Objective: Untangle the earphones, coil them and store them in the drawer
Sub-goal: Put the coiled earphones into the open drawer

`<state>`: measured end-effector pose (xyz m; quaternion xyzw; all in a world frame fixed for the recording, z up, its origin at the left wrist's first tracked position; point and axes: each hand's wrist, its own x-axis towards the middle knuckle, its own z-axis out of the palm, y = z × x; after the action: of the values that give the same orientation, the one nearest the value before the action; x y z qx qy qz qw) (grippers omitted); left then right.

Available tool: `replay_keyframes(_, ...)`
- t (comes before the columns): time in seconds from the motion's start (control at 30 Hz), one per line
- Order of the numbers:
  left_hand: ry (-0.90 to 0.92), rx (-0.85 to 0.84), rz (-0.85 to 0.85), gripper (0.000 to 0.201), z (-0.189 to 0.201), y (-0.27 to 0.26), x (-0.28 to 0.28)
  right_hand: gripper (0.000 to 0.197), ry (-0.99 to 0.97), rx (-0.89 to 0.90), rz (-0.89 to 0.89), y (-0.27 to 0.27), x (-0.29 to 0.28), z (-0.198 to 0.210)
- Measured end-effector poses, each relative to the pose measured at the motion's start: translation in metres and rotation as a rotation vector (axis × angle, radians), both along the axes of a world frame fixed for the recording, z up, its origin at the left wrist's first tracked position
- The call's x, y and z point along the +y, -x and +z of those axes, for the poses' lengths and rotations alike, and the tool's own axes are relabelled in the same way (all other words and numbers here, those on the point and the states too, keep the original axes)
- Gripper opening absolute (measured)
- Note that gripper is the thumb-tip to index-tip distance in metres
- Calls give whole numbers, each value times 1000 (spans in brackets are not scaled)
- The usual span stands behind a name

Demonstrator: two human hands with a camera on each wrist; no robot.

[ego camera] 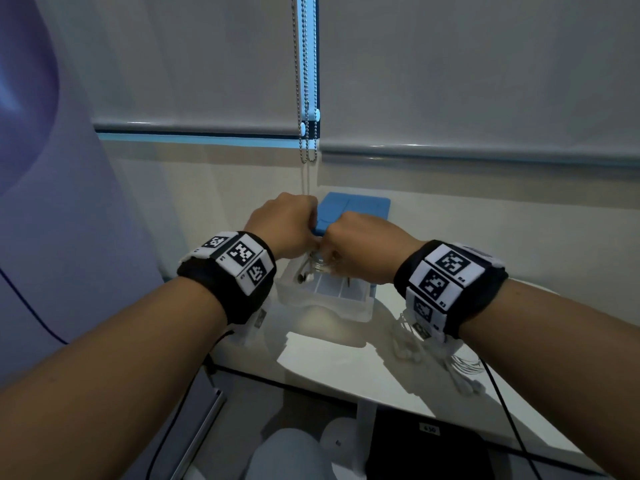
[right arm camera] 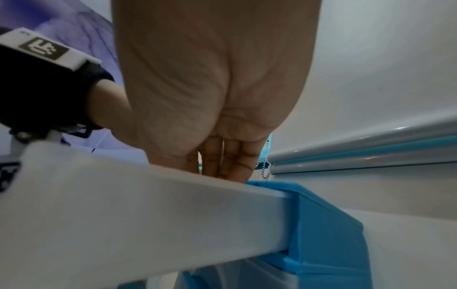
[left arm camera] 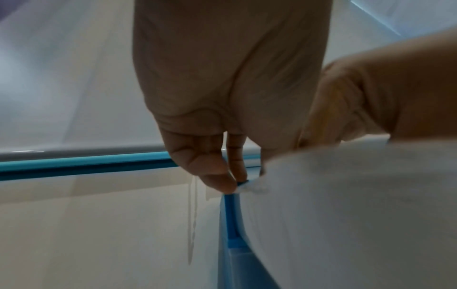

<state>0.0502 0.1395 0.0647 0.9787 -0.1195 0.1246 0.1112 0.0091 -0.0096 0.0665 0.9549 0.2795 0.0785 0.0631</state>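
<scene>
Both hands meet over the open translucent drawer (ego camera: 346, 308) pulled out of a small blue drawer unit (ego camera: 356, 206). Between them hangs a small coil of white earphones (ego camera: 317, 264), and one earbud (ego camera: 304, 278) dangles into the drawer's left compartment. My left hand (ego camera: 287, 223) pinches a white piece of the earphones (left arm camera: 254, 186) with thumb and finger (left arm camera: 235, 185) at the unit's blue edge (left arm camera: 230, 215). My right hand (ego camera: 360, 244) is curled at the coil's right side. In the right wrist view its fingers (right arm camera: 227, 160) dip behind the drawer front (right arm camera: 148, 205), tips hidden.
A second bundle of white earphones (ego camera: 460, 368) lies on the white table (ego camera: 346, 362) under my right wrist. A bead chain (ego camera: 304, 98) from the roller blinds hangs just behind the unit. The wall stands close behind, and the table's front edge has black cables below it.
</scene>
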Motion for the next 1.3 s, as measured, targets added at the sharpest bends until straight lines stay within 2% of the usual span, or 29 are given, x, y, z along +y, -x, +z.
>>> replay_keyframes(0.13, 118, 94, -23, 21, 2, -4, 7, 15, 31, -105, -21, -5, 5, 0)
replay_keyframes(0.3, 192, 108, -52, 17, 4, -5, 12, 15, 35, -178, -39, -18, 5, -2)
replay_keyframes(0.43, 217, 139, -75, 18, 2, -5, 14, 24, -60, -55, -38, -20, 1, -4)
replay_keyframes(0.53, 237, 166, -92, 20, 0, -3, 16, 16, -65, 30, -33, -20, 1, -5)
replay_keyframes(0.7, 210, 219, -92, 29, -4, -4, 18, 22, 8, -36, -89, -21, 3, -3)
replay_keyframes(1.0, 138, 198, -80, 41, -4, -3, 16, 15, 243, -225, -92, -24, 14, -4)
replay_keyframes(1.13, 156, 226, -77, 42, -3, 2, 13, 11, 232, -205, -80, -24, 15, -2)
replay_keyframes(1.23, 148, 315, -94, 57, 0, 6, 11, 28, 148, -137, -39, -19, 10, 1)
replay_keyframes(1.3, 109, 390, -111, 67, 2, 7, 11, 31, 110, -78, 0, -16, 9, 4)
